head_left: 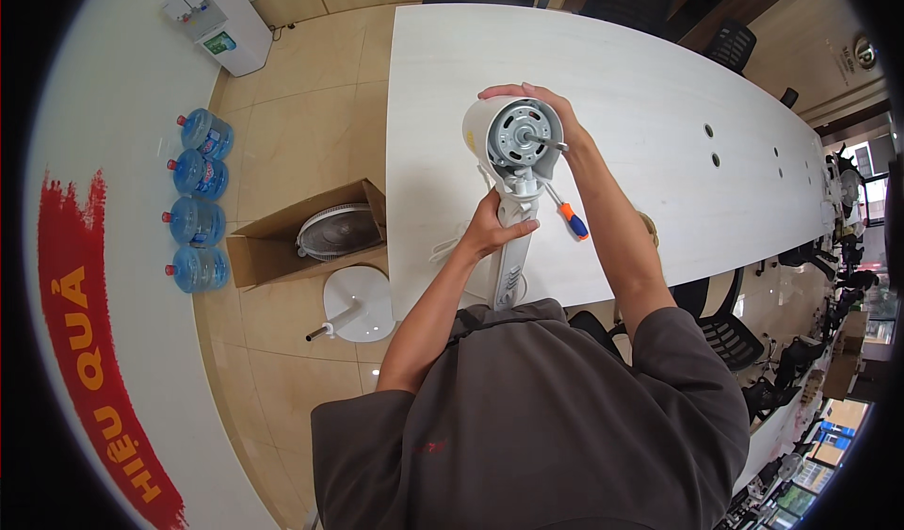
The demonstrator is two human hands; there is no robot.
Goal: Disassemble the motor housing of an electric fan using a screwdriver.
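Over the near part of the white table, I hold a white electric fan's head upright with its bare motor [521,133] facing me. A metal shaft sticks out of the motor's middle. Around the motor sits a rounded white housing [478,123], and my right hand [562,114] curves over its top and right side. My left hand [486,229] is wrapped around the white fan neck [509,252] below the motor. Just right of the neck lies a screwdriver [573,222] with an orange and blue handle. A pale cord [446,246] rests on the table to the left.
The long white table [650,88] stretches away to the right. On the floor at left stand an open cardboard box [259,259] with a fan grille [339,232] in it, a round white fan base [372,315], several water bottles [200,221] and a water dispenser [226,26]. Black chairs [730,342] surround the table.
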